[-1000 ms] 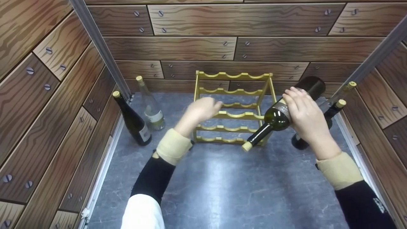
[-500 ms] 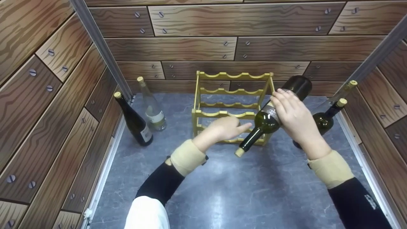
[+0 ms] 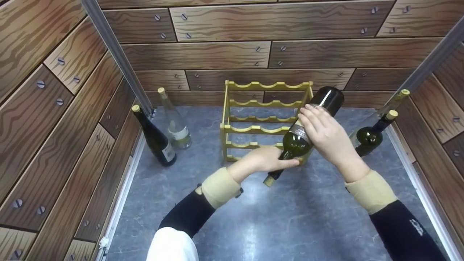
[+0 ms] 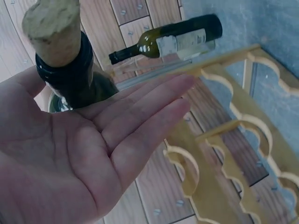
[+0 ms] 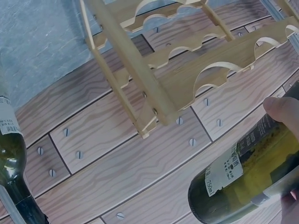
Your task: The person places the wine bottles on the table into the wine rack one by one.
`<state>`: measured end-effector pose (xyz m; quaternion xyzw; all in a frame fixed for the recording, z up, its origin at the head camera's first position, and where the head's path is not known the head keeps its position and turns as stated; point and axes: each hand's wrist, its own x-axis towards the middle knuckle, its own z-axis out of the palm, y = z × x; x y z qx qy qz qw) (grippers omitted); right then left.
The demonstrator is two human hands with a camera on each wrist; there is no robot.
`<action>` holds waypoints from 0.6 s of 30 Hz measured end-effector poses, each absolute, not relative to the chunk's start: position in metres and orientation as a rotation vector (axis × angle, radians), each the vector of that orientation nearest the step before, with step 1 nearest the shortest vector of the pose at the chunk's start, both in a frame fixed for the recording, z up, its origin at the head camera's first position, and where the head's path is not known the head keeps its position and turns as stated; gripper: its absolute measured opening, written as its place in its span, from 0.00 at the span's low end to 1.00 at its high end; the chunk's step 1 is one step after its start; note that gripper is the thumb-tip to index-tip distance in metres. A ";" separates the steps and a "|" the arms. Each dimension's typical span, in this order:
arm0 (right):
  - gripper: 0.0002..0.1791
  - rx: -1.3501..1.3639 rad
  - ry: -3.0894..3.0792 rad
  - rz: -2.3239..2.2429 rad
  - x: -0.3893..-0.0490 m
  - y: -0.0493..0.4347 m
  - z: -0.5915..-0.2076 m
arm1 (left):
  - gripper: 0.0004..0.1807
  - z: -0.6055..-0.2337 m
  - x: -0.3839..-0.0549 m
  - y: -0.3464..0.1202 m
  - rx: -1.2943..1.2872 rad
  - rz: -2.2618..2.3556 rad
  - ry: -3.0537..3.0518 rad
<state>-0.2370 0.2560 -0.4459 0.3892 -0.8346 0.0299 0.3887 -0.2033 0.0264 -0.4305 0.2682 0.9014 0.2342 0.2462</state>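
Note:
My right hand (image 3: 326, 134) grips the body of a dark green wine bottle (image 3: 298, 140), which is tilted with its corked neck pointing down toward the left. The thumb of that hand (image 5: 282, 109) lies on the bottle's side in the right wrist view. At the neck is my left hand (image 3: 266, 159), its thumb reaching across it. In the left wrist view the left palm (image 4: 79, 154) is turned up with straight fingers, and the corked mouth (image 4: 56, 37) shows beside it. A yellow wooden wine rack (image 3: 255, 129) stands just behind the hands, with scalloped bars and no bottles in it.
To the left stand a dark corked bottle (image 3: 156, 145) and a clear bottle (image 3: 177, 132). Another dark bottle (image 3: 369, 137) and a clear corked one (image 3: 397, 103) stand at the right. Wood-patterned walls (image 3: 217, 56) enclose the grey floor (image 3: 232, 224).
My right hand has carried the bottle leftward to the rack's front right. My left hand has moved right and down from over the rack to the bottle's neck.

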 end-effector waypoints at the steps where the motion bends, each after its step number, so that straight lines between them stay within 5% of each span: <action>1: 0.25 0.992 -2.122 0.074 -0.237 0.255 -0.446 | 0.34 -0.432 -0.203 0.027 0.750 0.653 2.452; 8: 0.28 1.031 -2.093 -0.020 -0.236 0.252 -0.451 | 0.28 -0.451 -0.207 0.024 0.779 0.792 2.297; 18: 0.29 1.085 -1.990 -0.170 -0.233 0.248 -0.457 | 0.15 -0.481 -0.199 0.025 0.465 1.278 1.918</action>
